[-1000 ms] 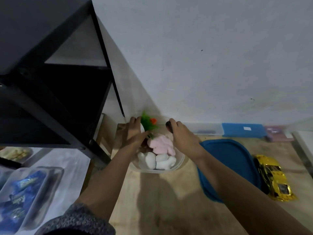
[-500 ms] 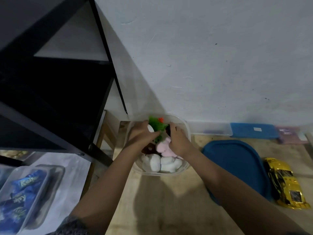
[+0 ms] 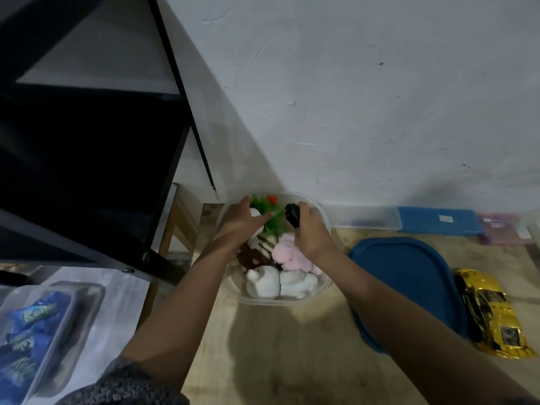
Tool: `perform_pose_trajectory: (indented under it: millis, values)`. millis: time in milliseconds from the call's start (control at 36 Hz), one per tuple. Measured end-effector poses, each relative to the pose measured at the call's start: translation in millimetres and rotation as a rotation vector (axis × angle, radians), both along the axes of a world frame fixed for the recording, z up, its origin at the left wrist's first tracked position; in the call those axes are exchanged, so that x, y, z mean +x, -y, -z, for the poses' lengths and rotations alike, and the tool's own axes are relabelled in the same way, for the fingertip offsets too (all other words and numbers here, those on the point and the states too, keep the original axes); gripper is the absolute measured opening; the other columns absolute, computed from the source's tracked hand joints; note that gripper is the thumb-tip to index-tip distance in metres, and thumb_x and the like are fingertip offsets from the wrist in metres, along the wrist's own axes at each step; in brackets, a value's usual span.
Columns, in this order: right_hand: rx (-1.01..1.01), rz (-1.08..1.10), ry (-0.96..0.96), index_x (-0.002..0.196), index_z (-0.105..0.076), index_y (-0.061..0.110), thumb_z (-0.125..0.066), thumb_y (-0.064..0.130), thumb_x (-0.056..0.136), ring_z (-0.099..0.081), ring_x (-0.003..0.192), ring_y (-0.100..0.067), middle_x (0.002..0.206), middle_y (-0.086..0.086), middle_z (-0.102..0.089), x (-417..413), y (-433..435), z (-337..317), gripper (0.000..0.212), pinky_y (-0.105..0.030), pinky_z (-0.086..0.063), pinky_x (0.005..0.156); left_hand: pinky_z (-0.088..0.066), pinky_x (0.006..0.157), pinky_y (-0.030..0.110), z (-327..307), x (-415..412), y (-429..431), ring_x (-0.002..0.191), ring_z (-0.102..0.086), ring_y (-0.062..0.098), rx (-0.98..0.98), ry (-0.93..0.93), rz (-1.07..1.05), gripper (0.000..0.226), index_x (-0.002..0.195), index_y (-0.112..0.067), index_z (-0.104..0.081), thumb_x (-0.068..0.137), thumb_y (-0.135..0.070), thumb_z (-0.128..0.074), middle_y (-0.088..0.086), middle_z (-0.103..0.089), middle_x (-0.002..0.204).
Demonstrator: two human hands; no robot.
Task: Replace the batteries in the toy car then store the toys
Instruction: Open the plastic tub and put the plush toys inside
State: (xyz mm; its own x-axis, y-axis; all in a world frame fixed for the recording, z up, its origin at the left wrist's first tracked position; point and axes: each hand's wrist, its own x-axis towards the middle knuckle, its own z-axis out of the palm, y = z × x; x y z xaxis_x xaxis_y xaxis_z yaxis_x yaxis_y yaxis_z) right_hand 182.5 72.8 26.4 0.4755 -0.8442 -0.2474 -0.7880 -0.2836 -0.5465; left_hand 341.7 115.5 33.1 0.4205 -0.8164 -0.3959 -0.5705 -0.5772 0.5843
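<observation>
A clear plastic tub (image 3: 292, 301) stands on the wooden table against the wall, filled with soft toys: two white ones (image 3: 280, 283), a pink one (image 3: 292, 254), a brown one and a green plant toy (image 3: 267, 213). My left hand (image 3: 239, 222) reaches into the tub's back left, fingers on a white toy beside the green plant. Over the tub's back right, my right hand (image 3: 309, 232) grips a small black object (image 3: 293, 218). The tub's blue lid (image 3: 409, 279) lies to the right. A gold toy car (image 3: 491, 312) sits beyond the lid.
A black shelf frame (image 3: 96, 141) rises at the left, close to the tub. Low containers, clear (image 3: 362, 220), blue (image 3: 438, 225) and purple (image 3: 505, 232), line the wall at the right. Below left, a clear tray (image 3: 43, 331) holds blue packets.
The view has tilted up slightly. My left hand moved from the tub's rim onto the toys at the back, and my right hand with the black object shifted over the tub.
</observation>
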Motion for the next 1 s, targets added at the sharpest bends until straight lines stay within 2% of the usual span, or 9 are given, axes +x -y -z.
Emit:
perform_pose_trajectory:
  millis: [139, 250, 306, 361, 444, 500, 583, 806, 1000]
  values:
    - [0.015, 0.002, -0.046, 0.132, -0.034, 0.008, -0.045, -0.008, 0.083, -0.055, 0.103, -0.032, 0.12, -0.02, -0.053, 3, -1, 7, 0.053, -0.038, -0.048, 0.079, -0.042, 0.096, 0.038, 14, -6, -7, 0.118, -0.046, 0.03, -0.129, 0.21, 0.076, 0.062, 0.134, -0.011, -0.039, 0.087, -0.048, -0.056, 0.015, -0.048, 0.13]
    - [0.045, -0.023, -0.078, 0.139, -0.028, 0.008, -0.046, 0.006, 0.088, -0.048, 0.118, -0.032, 0.133, -0.019, -0.047, 4, -5, 14, 0.054, -0.041, -0.043, 0.097, -0.036, 0.093, 0.034, 16, -13, -5, 0.12, -0.042, 0.034, -0.095, 0.273, 0.142, 0.06, 0.14, -0.005, -0.032, 0.093, -0.037, -0.052, 0.02, -0.039, 0.136]
    - [0.072, -0.051, -0.079, 0.145, -0.02, 0.009, -0.047, 0.014, 0.091, -0.037, 0.13, -0.03, 0.144, -0.017, -0.035, 3, -7, 14, 0.061, -0.038, -0.034, 0.107, -0.036, 0.097, 0.039, 20, -13, -8, 0.122, -0.042, 0.037, -0.093, 0.28, 0.168, 0.061, 0.142, -0.003, -0.03, 0.095, -0.038, -0.046, 0.022, -0.038, 0.14]
    - [0.077, -0.088, -0.093, 0.147, -0.01, 0.008, -0.046, 0.022, 0.093, -0.02, 0.141, -0.027, 0.153, -0.014, -0.019, 0, -8, 14, 0.066, -0.035, -0.019, 0.115, -0.035, 0.101, 0.045, 25, -12, -12, 0.125, -0.039, 0.041, -0.093, 0.316, 0.184, 0.066, 0.143, -0.001, -0.029, 0.095, -0.046, -0.032, 0.025, -0.037, 0.142]
    - [0.072, -0.159, -0.167, 0.148, 0.003, 0.009, -0.042, 0.035, 0.094, 0.004, 0.145, -0.024, 0.157, -0.011, 0.003, -4, -13, 15, 0.075, -0.038, 0.0, 0.118, -0.019, 0.112, 0.045, 28, -13, -17, 0.137, -0.021, 0.037, -0.041, 0.403, 0.249, 0.058, 0.148, -0.007, -0.011, 0.101, -0.038, -0.022, 0.017, -0.02, 0.152]
    - [0.118, -0.179, -0.211, 0.147, 0.011, 0.012, -0.041, 0.044, 0.093, 0.013, 0.144, -0.026, 0.157, -0.011, 0.014, -6, -18, 16, 0.082, -0.042, 0.006, 0.117, -0.008, 0.115, 0.043, 29, -13, -19, 0.142, -0.008, 0.035, -0.023, 0.368, 0.247, 0.055, 0.149, -0.01, -0.003, 0.102, -0.031, -0.022, 0.013, -0.008, 0.156]
    - [0.157, -0.199, -0.245, 0.146, 0.018, 0.013, -0.041, 0.05, 0.092, 0.019, 0.143, -0.026, 0.155, -0.011, 0.022, -7, -21, 17, 0.087, -0.043, 0.01, 0.115, -0.002, 0.117, 0.041, 26, -13, -20, 0.144, 0.002, 0.032, -0.001, 0.262, 0.246, 0.056, 0.149, -0.01, 0.0, 0.102, -0.03, -0.022, 0.011, 0.001, 0.158]
    - [0.204, -0.19, -0.276, 0.143, 0.025, 0.014, -0.046, 0.054, 0.089, 0.025, 0.141, -0.026, 0.152, -0.011, 0.029, -1, -20, 18, 0.098, -0.041, 0.011, 0.115, -0.003, 0.118, 0.039, 26, -16, -31, 0.145, 0.012, 0.025, 0.043, 0.115, 0.253, 0.063, 0.148, -0.008, 0.006, 0.101, -0.03, -0.029, 0.009, 0.013, 0.157]
    - [0.348, -0.13, -0.266, 0.146, 0.017, 0.015, -0.051, 0.046, 0.09, 0.02, 0.141, -0.036, 0.154, -0.015, 0.021, -3, -31, 2, 0.093, -0.044, 0.003, 0.116, -0.011, 0.118, 0.042, 14, -10, -38, 0.144, 0.018, 0.024, 0.088, 0.059, 0.231, 0.07, 0.148, -0.021, 0.01, 0.098, -0.027, -0.038, 0.002, 0.021, 0.156]
